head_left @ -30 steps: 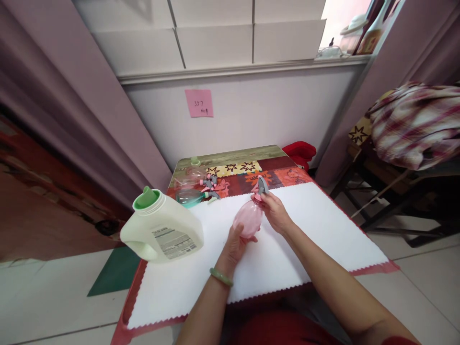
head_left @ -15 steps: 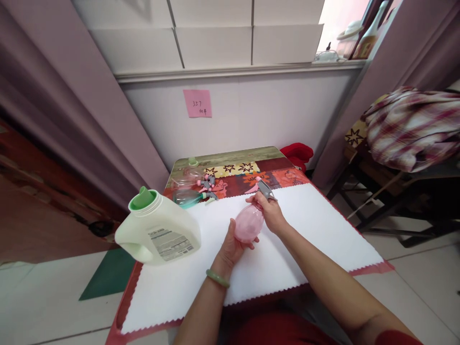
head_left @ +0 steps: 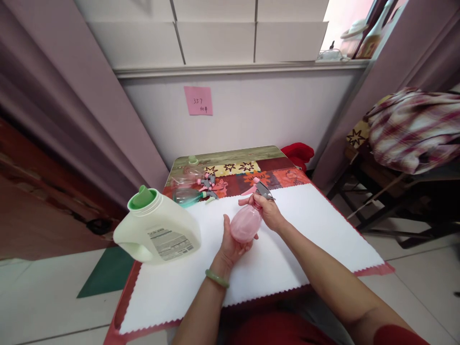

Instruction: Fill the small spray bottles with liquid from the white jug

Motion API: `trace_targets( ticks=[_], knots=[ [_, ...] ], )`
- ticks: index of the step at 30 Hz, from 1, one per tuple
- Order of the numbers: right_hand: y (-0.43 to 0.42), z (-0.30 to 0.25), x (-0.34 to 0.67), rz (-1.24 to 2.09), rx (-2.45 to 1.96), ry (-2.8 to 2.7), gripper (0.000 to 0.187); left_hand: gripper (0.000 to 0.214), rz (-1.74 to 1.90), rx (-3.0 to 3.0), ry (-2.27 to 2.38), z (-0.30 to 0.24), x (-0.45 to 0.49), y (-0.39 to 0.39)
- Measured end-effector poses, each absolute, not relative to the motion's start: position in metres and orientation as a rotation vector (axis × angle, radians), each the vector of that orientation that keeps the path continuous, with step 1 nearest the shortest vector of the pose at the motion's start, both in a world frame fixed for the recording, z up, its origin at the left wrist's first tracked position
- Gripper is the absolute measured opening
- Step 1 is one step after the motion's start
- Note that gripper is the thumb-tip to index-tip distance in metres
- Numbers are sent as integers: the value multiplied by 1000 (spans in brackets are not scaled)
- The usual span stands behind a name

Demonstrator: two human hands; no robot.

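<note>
A pink spray bottle (head_left: 245,223) is held above the white cloth (head_left: 316,225) on the table. My left hand (head_left: 230,242) cups the bottle's round body from below, a green bangle on its wrist. My right hand (head_left: 266,210) is closed around the bottle's neck, just under the pink and grey trigger head (head_left: 261,189), which points to the right.
A big white detergent jug (head_left: 158,230) with a green cap stands at the table's left edge. Two more spray bottles, a green one (head_left: 189,196) and a clear one (head_left: 187,177), lie at the far left. A chair with a plaid cloth (head_left: 413,129) stands to the right.
The trigger head has turned from pointing up to pointing right. The bottle has tilted a little and my left hand has shifted further under it.
</note>
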State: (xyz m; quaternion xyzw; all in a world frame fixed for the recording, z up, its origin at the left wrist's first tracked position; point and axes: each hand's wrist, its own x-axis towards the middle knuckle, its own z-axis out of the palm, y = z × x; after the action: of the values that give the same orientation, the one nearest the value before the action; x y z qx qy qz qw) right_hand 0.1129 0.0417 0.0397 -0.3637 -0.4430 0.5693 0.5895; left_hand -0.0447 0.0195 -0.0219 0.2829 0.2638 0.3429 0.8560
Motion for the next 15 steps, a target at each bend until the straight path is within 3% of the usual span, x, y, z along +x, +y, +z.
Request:
trace_targets(
  ticks=[9, 15],
  knots=[
    [45, 31, 114, 1250, -945, -836, 37, 66, 1070, 742, 689, -39, -29, 10],
    [44, 28, 107, 1181, -954, -737, 35, 86, 1285, 888, 753, -41, -30, 13]
  ],
)
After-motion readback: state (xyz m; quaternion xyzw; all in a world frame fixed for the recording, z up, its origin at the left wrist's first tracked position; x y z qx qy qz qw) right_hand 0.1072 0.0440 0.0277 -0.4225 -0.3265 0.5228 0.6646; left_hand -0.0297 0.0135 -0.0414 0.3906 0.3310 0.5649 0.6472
